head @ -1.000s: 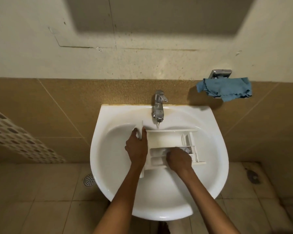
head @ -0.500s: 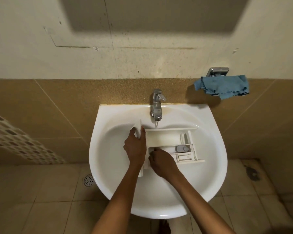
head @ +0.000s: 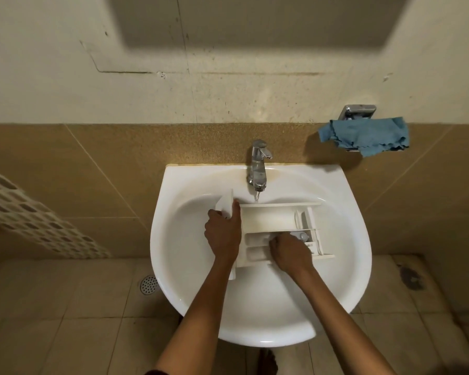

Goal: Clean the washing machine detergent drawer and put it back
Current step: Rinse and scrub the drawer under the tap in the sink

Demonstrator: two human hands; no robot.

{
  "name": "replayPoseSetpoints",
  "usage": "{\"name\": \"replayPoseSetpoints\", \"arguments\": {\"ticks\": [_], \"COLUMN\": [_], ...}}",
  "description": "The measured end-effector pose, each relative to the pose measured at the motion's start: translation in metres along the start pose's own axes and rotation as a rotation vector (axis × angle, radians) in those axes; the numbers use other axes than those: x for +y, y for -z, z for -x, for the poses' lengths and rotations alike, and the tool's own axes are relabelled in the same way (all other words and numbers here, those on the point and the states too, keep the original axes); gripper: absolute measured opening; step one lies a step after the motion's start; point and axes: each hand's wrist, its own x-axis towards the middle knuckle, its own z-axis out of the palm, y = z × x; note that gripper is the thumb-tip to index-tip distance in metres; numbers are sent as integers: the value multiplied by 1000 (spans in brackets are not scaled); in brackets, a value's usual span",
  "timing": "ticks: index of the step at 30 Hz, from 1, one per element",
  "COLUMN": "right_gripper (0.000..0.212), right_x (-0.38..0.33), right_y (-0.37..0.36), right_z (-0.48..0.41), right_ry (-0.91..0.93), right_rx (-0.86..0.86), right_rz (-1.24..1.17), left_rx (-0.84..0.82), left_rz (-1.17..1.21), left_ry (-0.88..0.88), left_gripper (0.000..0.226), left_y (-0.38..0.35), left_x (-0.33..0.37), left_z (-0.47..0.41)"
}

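Observation:
The white detergent drawer (head: 271, 217) lies in the white sink (head: 173, 266), its front panel (head: 225, 204) to the left. My left hand (head: 224, 234) grips that panel end, thumb against the drawer's inner side. My right hand (head: 290, 253) is down in the near small compartments with its fingers curled; nothing shows in it. Just past its knuckles sits a small grey insert (head: 299, 235). A thin stream of water (head: 256, 197) falls from the chrome tap (head: 258, 166) onto the drawer's far edge.
A blue cloth (head: 368, 136) hangs on a chrome holder on the wall, up and right of the sink. The floor is tiled, with a round drain (head: 148, 284) left of the sink and a dark stain at the right.
My right hand slid left along the near compartments, then back right toward the grey insert. My left hand and the drawer kept their place.

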Motion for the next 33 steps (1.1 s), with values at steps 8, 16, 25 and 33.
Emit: {"name": "replayPoseSetpoints", "arguments": {"ticks": [8, 16, 25, 33], "right_gripper": [29, 31, 35, 32], "right_x": [-28, -44, -54, -63], "right_y": [50, 44, 33, 32], "right_z": [-38, -87, -98, -96], "right_ry": [-407, -496, -514, -421], "right_rx": [-129, -200, -180, -303], "right_rz": [-1643, -2031, -2015, -2064], "left_rx": [7, -79, -94, -70], "left_rz": [-53, -169, -203, -177], "left_ry": [-14, -28, -16, -39], "left_gripper": [58, 69, 78, 70], "left_y": [0, -6, -12, 0], "left_x": [1, -4, -10, -15], "left_z": [-1, -15, -28, -37]}}
